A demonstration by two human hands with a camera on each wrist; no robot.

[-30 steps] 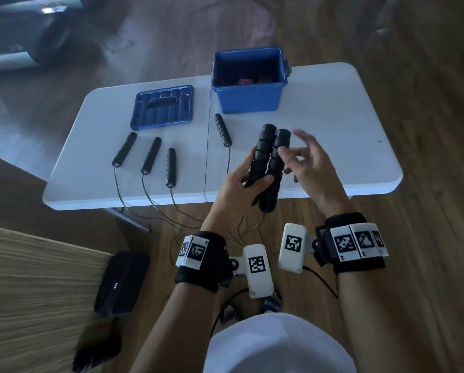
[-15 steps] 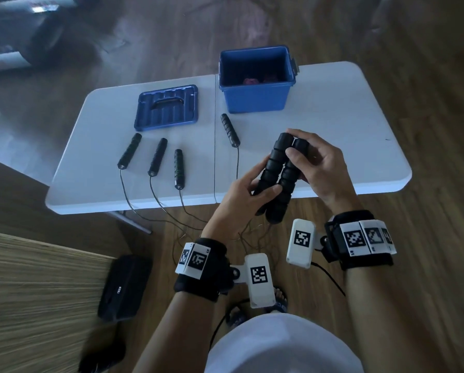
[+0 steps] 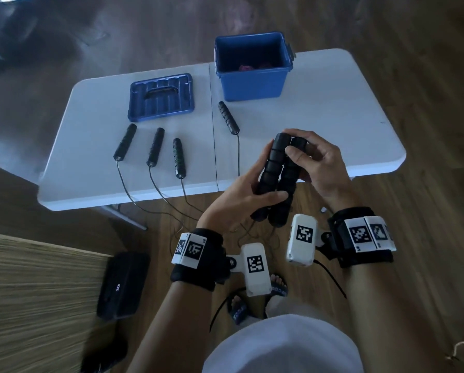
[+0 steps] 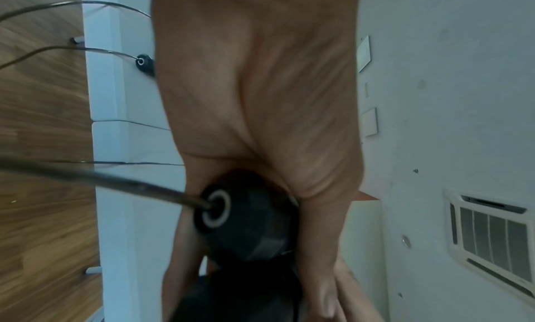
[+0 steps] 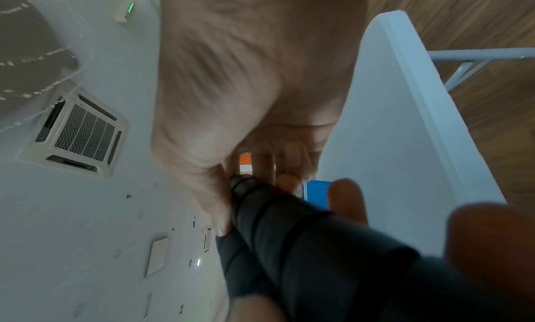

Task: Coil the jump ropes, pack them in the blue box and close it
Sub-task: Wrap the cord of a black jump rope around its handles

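Your left hand (image 3: 241,200) and right hand (image 3: 316,162) both grasp two black ribbed handles (image 3: 276,173), side by side above the table's (image 3: 319,109) near edge. Four handles (image 3: 155,146) lie on the white top; wood floor (image 3: 413,49) beyond.

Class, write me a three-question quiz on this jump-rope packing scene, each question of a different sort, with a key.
1. True or false: the lid is on the blue box.
2. How many rope handles lie on the table?
3. Who holds the paired handles? A) left hand only B) right hand only C) both hands

Key: 1 false, the lid lies on the table, left of the box. 2 four. 3 C.
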